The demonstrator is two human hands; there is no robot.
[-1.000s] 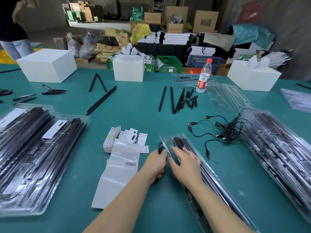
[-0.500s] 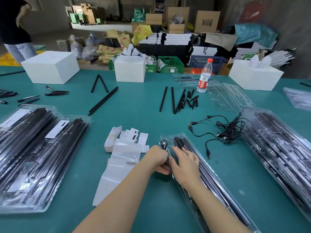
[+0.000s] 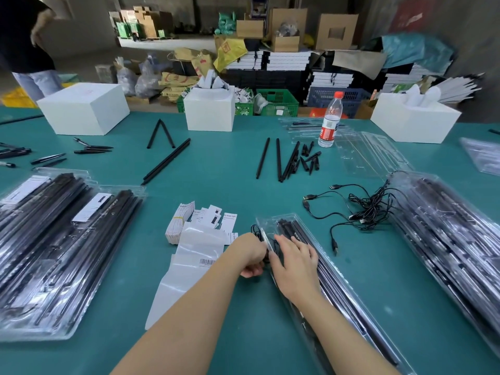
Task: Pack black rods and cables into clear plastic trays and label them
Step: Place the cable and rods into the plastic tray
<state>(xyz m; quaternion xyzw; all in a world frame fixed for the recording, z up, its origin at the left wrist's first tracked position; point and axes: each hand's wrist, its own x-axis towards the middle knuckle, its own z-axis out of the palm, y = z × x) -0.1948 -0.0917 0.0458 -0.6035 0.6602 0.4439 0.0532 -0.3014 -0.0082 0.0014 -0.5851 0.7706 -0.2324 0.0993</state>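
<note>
A: Hands status?

B: Left hand (image 3: pixel 251 257) curled at the near-left edge of the clear tray (image 3: pixel 349 301), fingers closed on a coiled black cable (image 3: pixel 257 230). A loop of it shows just past the knuckles. Right hand (image 3: pixel 293 262) lies flat on the tray, fingers straight and spread, pressing down.

A: Why the split?

B: My read: the right pins the thin plastic so it doesn't slide or flex while the left feeds the cable into the end pocket. The pocket itself is hidden under the hands, so I can't confirm seating.

A: Tray contents?

B: Black rods (image 3: pixel 290 228) already lying lengthwise in it: slim, straight, matte. The tray is a glossy, glare-heavy blister shell, long and narrow, running diagonally toward the camera.

A: Supplies?

B: Label sheets (image 3: pixel 201 246) just left of the left hand: white slick backing, a barcode visible, small printed cards beside them. Spare cables (image 3: pixel 362 209) lie tangled beyond the tray on the right, thin with USB ends. Loose rods (image 3: pixel 278 159) and short tapered tips lie farther out on the green table (image 3: pixel 230 171). Finished tray stacks (image 3: pixel 62 247) are far left, with more on the right.

A: No label on this tray?

B: None visible. Judging by that, labelling is still to come.
</note>
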